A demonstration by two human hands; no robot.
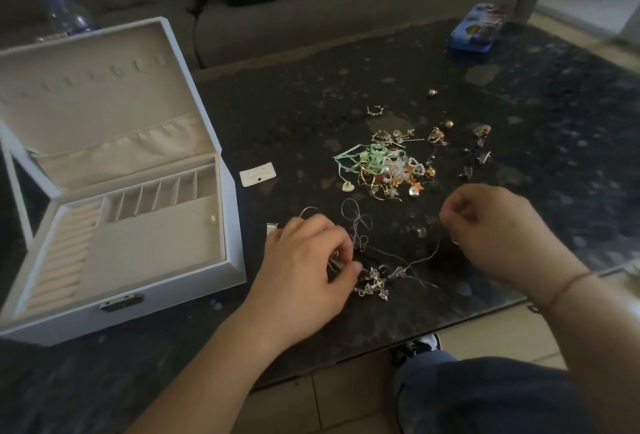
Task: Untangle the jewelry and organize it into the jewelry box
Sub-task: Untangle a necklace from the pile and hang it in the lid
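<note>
A white jewelry box (pixel 138 305) stands open at the left, its beige compartments holding only a small gold piece (pixel 213 218). A tangle of thin silver chains with cross-like pendants (pixel 375 281) lies on the dark table between my hands. My left hand (pixel 308 267) pinches part of this tangle at its left side. My right hand (pixel 491 225) has curled fingers and pinches a thin chain strand running up from the tangle. Farther back sits a heap of mixed jewelry with green ribbon, pearls and gold hooks (pixel 384 170).
Loose earrings and beads (pixel 446 132) are scattered behind the heap. A white earring card (pixel 257 174) lies beside the box. A blue tin (pixel 476 29) sits at the table's far right. A grey sofa (pixel 311 17) runs behind; the table edge (pixel 450 326) is near my knee.
</note>
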